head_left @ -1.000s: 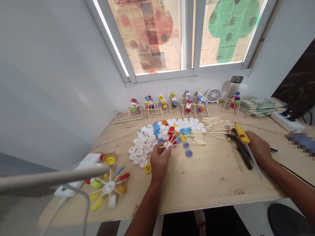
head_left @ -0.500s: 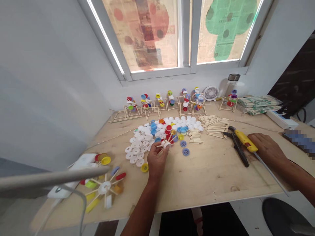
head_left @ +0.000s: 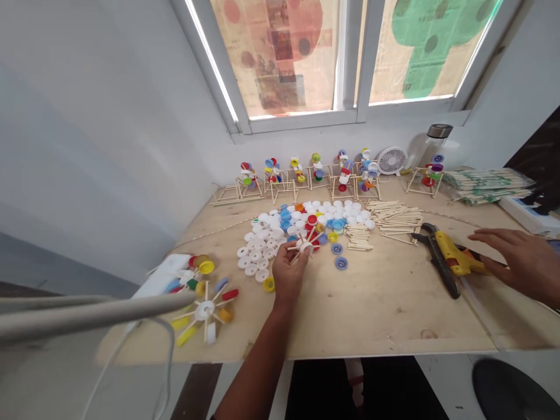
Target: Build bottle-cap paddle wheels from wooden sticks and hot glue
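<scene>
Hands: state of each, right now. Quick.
Left hand: closed, holding a white bottle cap with wooden sticks.
Right hand: open, holding nothing.

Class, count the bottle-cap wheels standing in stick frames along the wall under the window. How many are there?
7. Six bottle-cap wheels stand in a row left of the white desk fan, and one more stands right of it. Others could be hidden behind them.

No readable text; newspaper on window too blurred, small.
</scene>
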Demonstrator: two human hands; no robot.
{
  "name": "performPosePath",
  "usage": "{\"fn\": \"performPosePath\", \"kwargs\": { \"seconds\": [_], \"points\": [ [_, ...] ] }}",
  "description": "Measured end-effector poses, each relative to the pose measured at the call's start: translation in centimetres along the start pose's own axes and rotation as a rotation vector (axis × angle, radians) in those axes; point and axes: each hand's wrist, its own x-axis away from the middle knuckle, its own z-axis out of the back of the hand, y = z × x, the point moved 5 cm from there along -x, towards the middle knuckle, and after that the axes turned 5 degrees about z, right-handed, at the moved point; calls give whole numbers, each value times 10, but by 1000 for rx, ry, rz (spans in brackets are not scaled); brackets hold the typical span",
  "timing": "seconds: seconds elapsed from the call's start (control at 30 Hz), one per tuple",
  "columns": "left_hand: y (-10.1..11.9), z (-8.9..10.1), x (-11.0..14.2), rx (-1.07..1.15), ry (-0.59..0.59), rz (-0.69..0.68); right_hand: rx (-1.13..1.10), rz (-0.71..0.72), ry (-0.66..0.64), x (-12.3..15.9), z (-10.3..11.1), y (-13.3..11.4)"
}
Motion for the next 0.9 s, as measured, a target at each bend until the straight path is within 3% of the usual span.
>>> {"fn": "performPosePath", "kwargs": {
  "seconds": [0.1, 0.17, 0.3, 0.4, 0.53, 0.67, 0.8, 0.9],
  "points": [
    [-4, 1, -2, -2, -2, -5, -154, -81, 121, -25, 29, -49],
    [-7, 2, -4, -6, 4, -2, -382, -149, 118, -45, 30, -89],
    [-9, 4, -6, -5, 5, -5, -704, -127, -83, -86, -1, -168],
    [-8, 4, -6, -13, 0, -16, -633, -106, -275, -105, -27, -205],
    [-6, 2, -4, -16, -23, -45, -410, -105, -397, -112, -45, -225],
    [-7, 1, -3, -36, -35, -42, -319, -75, -381, -110, -53, -231],
    [-6, 0, -2, -53, -65, -34, -411, -44, -330, -108, -57, -227],
    [-4, -1, -2, -58, -85, -35, -623, -106, -305, -107, -60, -216]
  ]
}}
